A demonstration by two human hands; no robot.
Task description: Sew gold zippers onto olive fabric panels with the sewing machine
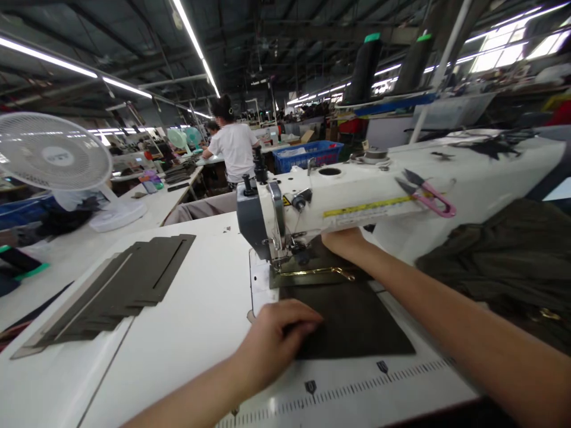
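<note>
Sewing step, I judge: gold-toothed zipper (312,271) below the sewing machine's (357,187) head, dark fabric panel (357,324) flat, matte, just in front of the machine. Next move seems to want even guiding. Left hand (279,330) at panel's edge, fingers curled, pinch uncertain; right hand (342,242) under machine's arm, fingertips hidden, can't tell.

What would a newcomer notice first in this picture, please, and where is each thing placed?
Probably the white sewing machine first, stretching from the middle to the right, with pink-handled scissors on its side. Next, the left hand touches a dark fabric piece in front of it, while the right hand is partly hidden under the machine. A large white fan stands out at the far left.
</note>
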